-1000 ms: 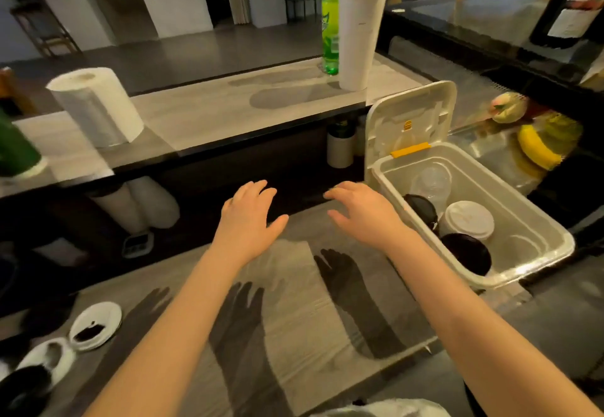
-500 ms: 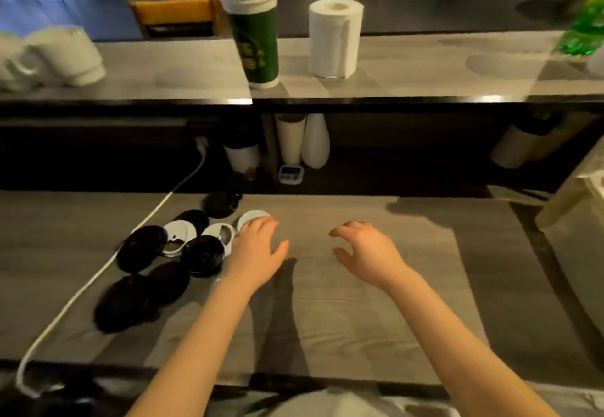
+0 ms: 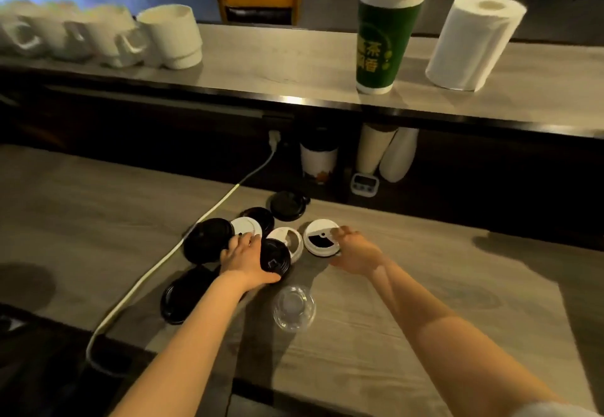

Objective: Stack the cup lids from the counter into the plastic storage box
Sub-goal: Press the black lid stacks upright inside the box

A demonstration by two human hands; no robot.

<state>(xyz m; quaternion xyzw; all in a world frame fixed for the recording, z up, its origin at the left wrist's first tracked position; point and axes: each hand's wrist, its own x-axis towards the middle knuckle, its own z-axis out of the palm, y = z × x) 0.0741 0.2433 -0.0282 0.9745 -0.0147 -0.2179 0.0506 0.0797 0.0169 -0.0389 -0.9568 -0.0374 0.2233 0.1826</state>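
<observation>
Both hands have moved far-left onto the lids | left hand [image 3: 243, 257] curls round a black round plastic lid [image 3: 276, 258] | right hand [image 3: 357, 253] pinches a white round plastic lid [image 3: 321, 242] | both lids on the grey wood-grain counter [image 3: 425, 286]

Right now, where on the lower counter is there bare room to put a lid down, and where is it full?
Bare: the wide wood right of the right hand, to the counter edge, and the stretch left of the white cable. Crowded: between cable and right hand, black and white lids lie packed, the clear lid nearer.
</observation>
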